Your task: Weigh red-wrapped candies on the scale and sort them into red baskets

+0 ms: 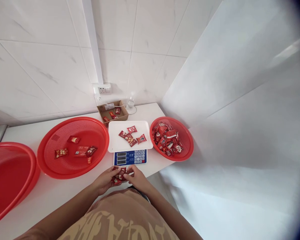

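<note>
Several red snack packets [119, 175] are bunched between my two hands, close to my body at the table's front edge. My left hand [105, 180] is closed around them from the left, its thumb on top. From the right, my right hand [136, 179] pinches the same bunch with thumb and fingers. Just beyond my hands is a blue digital scale [131, 157]. Its white tray [114, 140] carries a few loose red packets [141, 138], lying flat and apart from my hands.
Right of the scale stands a red basket [191, 143] heaped with red packets. A wider red basket [43, 160] at left holds several scattered packets, and another red basket [34, 173] stands farther left. Behind are a cardboard box [123, 117], a clear glass [130, 104] and a wall socket [104, 89].
</note>
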The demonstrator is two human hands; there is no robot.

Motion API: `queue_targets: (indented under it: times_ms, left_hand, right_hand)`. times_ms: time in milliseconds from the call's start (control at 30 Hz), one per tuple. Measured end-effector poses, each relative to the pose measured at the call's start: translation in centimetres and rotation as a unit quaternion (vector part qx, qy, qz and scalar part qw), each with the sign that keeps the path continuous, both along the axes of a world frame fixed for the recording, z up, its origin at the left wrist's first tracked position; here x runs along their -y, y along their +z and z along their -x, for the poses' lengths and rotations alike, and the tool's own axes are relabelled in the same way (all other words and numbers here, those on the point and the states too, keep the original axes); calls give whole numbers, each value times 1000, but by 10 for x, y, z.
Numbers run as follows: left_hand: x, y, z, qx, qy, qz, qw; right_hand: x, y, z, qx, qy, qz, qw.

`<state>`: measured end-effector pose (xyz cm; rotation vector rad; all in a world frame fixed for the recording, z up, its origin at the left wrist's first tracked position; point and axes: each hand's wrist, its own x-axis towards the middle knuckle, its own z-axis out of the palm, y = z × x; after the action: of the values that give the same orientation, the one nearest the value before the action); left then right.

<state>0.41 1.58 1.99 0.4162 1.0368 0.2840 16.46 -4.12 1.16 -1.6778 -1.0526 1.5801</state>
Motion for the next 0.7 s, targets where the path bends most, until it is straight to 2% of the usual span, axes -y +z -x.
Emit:
queue_targets:
  times_ms: [167,400,567,700]
  left_hand:
    - [-3,3,-3,23,11,11,1000]
    - [-8,-1,-10,20,70,22,997]
    - [-7,-3,-11,45,95,23,994]
    - [-2,-4,-12,58,67,21,996]
  right_hand:
    - [0,7,-2,18,13,-28,999]
    - [1,14,0,32,-1,-53,998]
    - [0,8,2,133,105,-136,976]
    - [2,1,5,153,111,-150,970]
